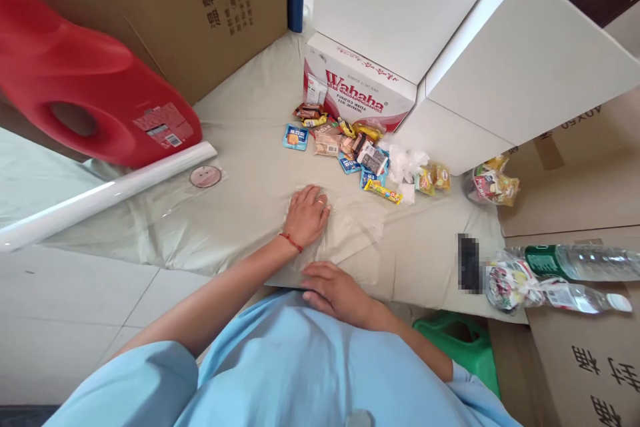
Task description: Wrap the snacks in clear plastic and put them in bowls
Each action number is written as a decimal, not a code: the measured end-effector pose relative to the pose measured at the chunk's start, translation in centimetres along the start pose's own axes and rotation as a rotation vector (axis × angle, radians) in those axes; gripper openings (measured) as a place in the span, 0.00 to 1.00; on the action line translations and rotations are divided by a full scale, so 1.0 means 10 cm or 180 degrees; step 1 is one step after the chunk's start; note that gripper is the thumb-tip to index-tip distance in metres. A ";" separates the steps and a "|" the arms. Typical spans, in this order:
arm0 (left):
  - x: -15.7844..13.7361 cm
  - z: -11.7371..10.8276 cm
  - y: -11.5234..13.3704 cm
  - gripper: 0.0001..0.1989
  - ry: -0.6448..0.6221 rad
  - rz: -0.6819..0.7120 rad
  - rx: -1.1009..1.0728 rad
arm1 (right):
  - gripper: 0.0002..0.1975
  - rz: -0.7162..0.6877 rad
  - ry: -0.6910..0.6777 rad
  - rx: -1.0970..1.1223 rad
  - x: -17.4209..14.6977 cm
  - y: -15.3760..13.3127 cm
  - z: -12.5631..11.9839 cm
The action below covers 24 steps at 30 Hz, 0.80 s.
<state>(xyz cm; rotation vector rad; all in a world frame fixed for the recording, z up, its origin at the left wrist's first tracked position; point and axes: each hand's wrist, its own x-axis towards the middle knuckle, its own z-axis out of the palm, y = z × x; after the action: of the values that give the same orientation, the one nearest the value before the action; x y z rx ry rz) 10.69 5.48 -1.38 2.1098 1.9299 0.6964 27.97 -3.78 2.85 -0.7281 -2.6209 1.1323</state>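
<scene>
My left hand point(307, 215), with a red bracelet at the wrist, lies flat with fingers out on a clear plastic sheet or bag point(357, 230). That plastic is spread over the cloth-covered table point(255, 173) and is hard to make out. My right hand point(337, 290) rests at the near table edge by the plastic, fingers loosely extended, holding nothing that I can see. Beyond my hands lies a heap of small packaged snacks: a blue packet point(295, 137), a pinkish packet point(327, 143), a dark-fronted packet point(373, 157) and a yellow stick packet point(383, 191) among them.
A red jug point(100, 80) and a white roll point(115, 195) occupy the left. Behind the snacks stand a Wahaha carton point(357, 83) and white boxes point(395, 0). Crumpled plastic point(407, 160), wrapped snacks point(493, 183) and bottles point(595, 261) are right. A green container point(460, 347) stands below.
</scene>
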 end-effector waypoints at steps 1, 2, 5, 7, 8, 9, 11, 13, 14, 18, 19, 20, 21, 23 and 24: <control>-0.01 -0.02 0.00 0.21 0.0077 0.0033 0.0048 | 0.17 0.0072 0.0273 -0.0043 0.00 0.01 -0.02; -0.03 -0.03 -0.01 0.21 0.0139 0.0072 0.0092 | 0.17 0.0167 0.0519 -0.0093 0.00 0.03 -0.05; -0.10 -0.06 -0.06 0.24 0.0110 0.0080 0.0280 | 0.16 0.0371 0.0858 -0.0164 -0.03 0.18 -0.21; -0.17 -0.05 -0.10 0.26 -0.0083 0.0007 0.0431 | 0.16 0.0481 0.0988 -0.0298 -0.04 0.37 -0.45; -0.20 -0.05 -0.10 0.27 -0.0188 -0.0028 0.0499 | 0.16 0.0582 0.1103 -0.0443 -0.03 0.49 -0.61; -0.24 -0.05 -0.09 0.28 -0.0282 -0.0050 0.0556 | 0.17 0.0750 0.1279 -0.0647 0.01 0.63 -0.79; -0.33 -0.05 -0.06 0.28 -0.0405 -0.0069 0.0619 | 0.18 0.1224 0.1518 -0.1133 0.14 0.90 -1.20; -0.40 -0.05 -0.02 0.28 -0.0455 -0.0061 0.0609 | 0.18 0.1669 0.1371 -0.1556 0.34 1.15 -1.58; -0.43 -0.06 -0.01 0.28 -0.0467 -0.0051 0.0585 | 0.18 0.1834 0.1216 -0.1702 0.44 1.25 -1.72; -0.49 -0.08 -0.01 0.28 -0.0458 0.0008 0.0521 | 0.27 0.2136 0.0363 -0.1983 0.82 1.45 -1.97; -0.49 -0.09 -0.02 0.28 -0.0444 0.0019 0.0515 | 0.31 0.2204 0.0257 -0.2044 0.88 1.47 -1.96; -0.49 -0.09 -0.03 0.28 -0.0432 0.0030 0.0509 | 0.33 0.2300 0.0227 -0.2102 0.93 1.48 -1.95; -0.49 -0.09 -0.03 0.28 -0.0426 0.0042 0.0503 | 0.34 0.2408 0.0249 -0.2151 0.97 1.48 -1.92; -0.48 -0.09 -0.04 0.28 -0.0430 0.0070 0.0496 | 0.32 0.2577 0.0346 -0.2172 1.01 1.48 -1.88; -0.48 -0.09 -0.05 0.28 -0.0435 0.0083 0.0492 | 0.30 0.2617 0.0394 -0.2142 1.01 1.48 -1.86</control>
<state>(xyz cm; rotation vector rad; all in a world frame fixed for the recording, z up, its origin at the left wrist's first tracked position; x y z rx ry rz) 9.64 0.65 -1.79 2.2118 1.9419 0.4068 31.32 21.80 4.73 -2.0456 -2.6139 0.2301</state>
